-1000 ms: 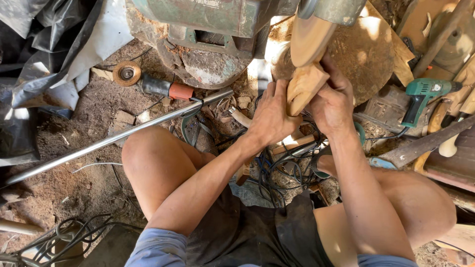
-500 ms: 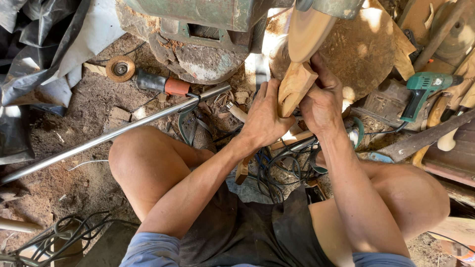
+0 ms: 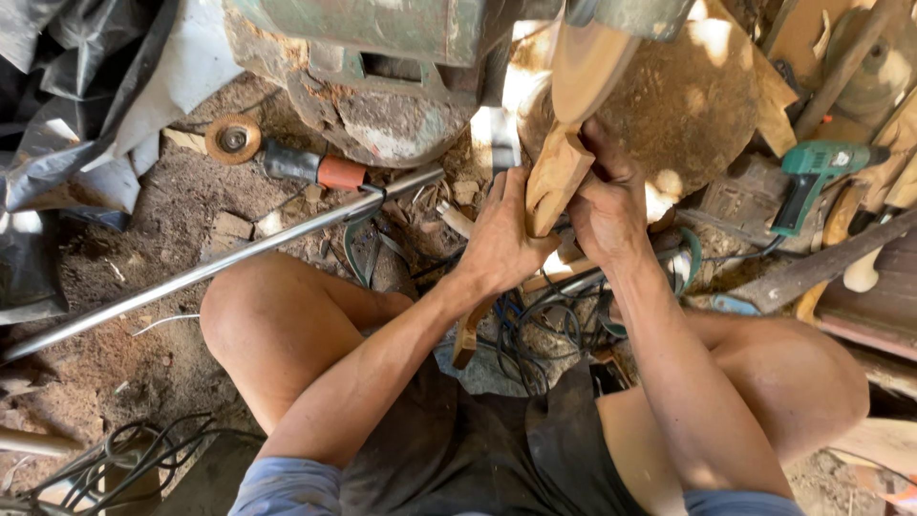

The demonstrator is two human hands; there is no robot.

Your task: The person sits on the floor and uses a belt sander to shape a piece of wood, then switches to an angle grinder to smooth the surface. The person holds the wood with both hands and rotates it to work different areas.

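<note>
Over the last second both hands (image 3: 554, 229) and the wooden piece (image 3: 556, 182) have drifted slightly left in frame, remaining pressed against the sanding disc (image 3: 585, 62).

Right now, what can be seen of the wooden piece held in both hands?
The wooden piece is a pale, bare, roughly carved block, longer than wide, tilted with its upper end toward the sanding disc; whether they touch cannot be told. The left hand holds its left side and lower end, and the right hand holds its right side. Its lower end is hidden between the hands.
</note>
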